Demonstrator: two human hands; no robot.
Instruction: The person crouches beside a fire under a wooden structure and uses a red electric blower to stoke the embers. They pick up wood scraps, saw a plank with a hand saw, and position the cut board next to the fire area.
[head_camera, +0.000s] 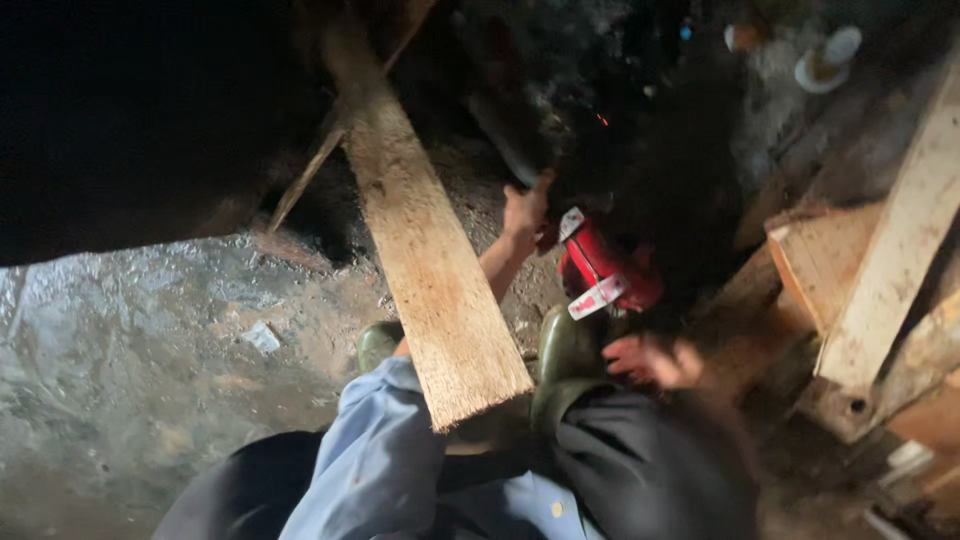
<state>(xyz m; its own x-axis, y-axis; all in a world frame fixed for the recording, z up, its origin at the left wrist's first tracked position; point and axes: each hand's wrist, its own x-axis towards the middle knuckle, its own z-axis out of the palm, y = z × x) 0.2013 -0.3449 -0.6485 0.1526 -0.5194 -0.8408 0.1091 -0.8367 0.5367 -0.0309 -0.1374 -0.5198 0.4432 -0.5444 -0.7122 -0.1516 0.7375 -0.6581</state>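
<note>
Dim, wet concrete floor (130, 340); timber offcuts (880, 290) stacked at right.

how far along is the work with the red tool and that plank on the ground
Done: nothing clearly; no cut shows on the plank, whose near end sits over the green boots. In hand: the left hand reaches past the plank near the red power tool; the blurred right hand hovers beside it. Left: gripping the tool; neither hand visibly holds it.
</note>
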